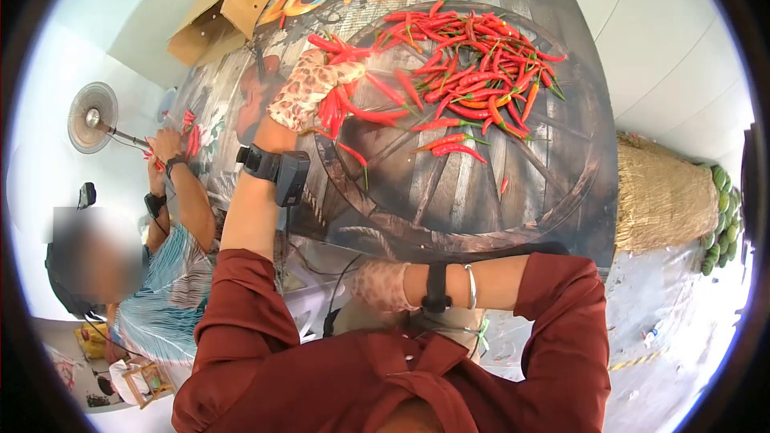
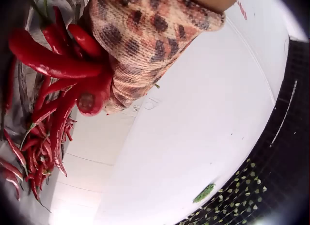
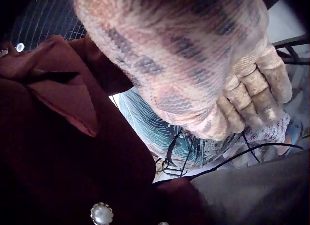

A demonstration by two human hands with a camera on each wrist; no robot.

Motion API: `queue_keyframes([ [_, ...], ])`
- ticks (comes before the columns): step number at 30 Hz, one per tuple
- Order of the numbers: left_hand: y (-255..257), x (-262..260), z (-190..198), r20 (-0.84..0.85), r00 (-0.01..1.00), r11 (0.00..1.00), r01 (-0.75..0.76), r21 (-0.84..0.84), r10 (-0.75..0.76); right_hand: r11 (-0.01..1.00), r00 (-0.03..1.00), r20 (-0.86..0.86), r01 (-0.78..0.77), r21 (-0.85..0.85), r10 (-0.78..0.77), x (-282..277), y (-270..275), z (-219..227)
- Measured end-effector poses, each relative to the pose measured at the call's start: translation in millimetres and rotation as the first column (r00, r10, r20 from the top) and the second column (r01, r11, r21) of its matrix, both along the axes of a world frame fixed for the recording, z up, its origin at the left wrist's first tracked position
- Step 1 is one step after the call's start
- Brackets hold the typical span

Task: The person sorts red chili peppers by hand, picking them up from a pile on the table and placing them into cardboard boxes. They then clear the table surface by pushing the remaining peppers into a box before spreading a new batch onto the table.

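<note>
Your left hand [image 1: 309, 90], in a tan glove with dark leopard-like spots, is over the left part of the worktop [image 1: 573, 208], which is printed with grey wooden planks and a large brown wheel. It is clenched round a bunch of long, glossy red chillies [image 2: 58, 62], whose ends stick out past the glove on both sides in the head view. A few blurred red chillies lie between that hand and the large heap of red chillies with green stems [image 1: 481, 64], which spreads from near the far edge towards the right edge; some orange ones are mixed in. Just on your side of the heap, a few loose chillies [image 1: 453, 149] lie apart from it. Your right hand [image 1: 381, 286], in a matching spotted glove, is below the near edge, close to your body; it grasps nothing, and its fingers are loosely bent in the right wrist view. At the far left corner stands an open brown cardboard box with small holes [image 1: 220, 18]. By the left edge, another person in a blue-green patterned top [image 1: 172, 289] has both hands among red chillies, but you cannot tell how those hands grip. A grey round fan [image 1: 93, 117] stands beyond that edge.
</note>
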State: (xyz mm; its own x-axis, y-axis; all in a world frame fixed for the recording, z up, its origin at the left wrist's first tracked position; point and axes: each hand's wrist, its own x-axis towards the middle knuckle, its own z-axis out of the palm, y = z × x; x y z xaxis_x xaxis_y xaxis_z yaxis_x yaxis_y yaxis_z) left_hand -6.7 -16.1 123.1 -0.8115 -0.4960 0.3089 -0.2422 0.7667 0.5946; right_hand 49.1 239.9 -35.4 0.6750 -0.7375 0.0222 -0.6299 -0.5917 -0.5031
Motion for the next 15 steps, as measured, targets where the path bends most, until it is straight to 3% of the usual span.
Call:
queue_keyframes([
  [3,-11,1,-20,-0.175,0.984,0.978,-0.025,-0.208,-0.012,0.994,0.994,0.06,0.085,0.074,-0.089,-12,1,37],
  [5,-17,2,-33,-0.281,0.959,0.94,-0.074,-0.334,-0.024,0.984,0.999,0.046,0.017,0.177,-0.026,-12,-8,43],
  [7,-21,3,-44,-0.381,0.923,0.88,-0.14,-0.453,-0.05,0.96,0.91,0.407,-0.045,0.277,-0.075,-17,-12,60],
  [9,-23,4,-49,-0.47,0.878,0.807,-0.21,-0.552,-0.092,0.969,0.915,0.402,-0.072,0.235,-0.029,-26,-9,76],
  [10,-15,13,-42,-0.484,0.87,0.815,-0.211,-0.539,-0.095,0.986,0.839,0.527,0.055,0.158,-0.131,-29,-4,85],
  [11,-1,31,-25,-0.494,0.856,0.968,0.028,-0.25,-0.153,0.976,0.734,0.646,0.197,0.094,-0.21,-33,1,96],
  [12,9,41,-9,-0.523,0.827,0.957,0.281,0.064,-0.208,0.941,0.743,0.577,0.271,0.205,-0.34,-42,6,117],
  [13,16,41,3,-0.538,0.816,0.954,0.293,0.069,-0.212,0.887,0.74,0.493,0.346,0.306,-0.458,-54,10,135],
  [14,22,42,13,-0.492,0.87,0.825,0.26,0.502,0.026,0.908,0.753,0.511,0.375,0.186,-0.415,-68,12,136],
  [15,25,43,17,-0.341,0.915,0.522,0.186,0.832,0.217,0.82,0.583,0.576,0.392,0.417,-0.572,-80,18,137],
])
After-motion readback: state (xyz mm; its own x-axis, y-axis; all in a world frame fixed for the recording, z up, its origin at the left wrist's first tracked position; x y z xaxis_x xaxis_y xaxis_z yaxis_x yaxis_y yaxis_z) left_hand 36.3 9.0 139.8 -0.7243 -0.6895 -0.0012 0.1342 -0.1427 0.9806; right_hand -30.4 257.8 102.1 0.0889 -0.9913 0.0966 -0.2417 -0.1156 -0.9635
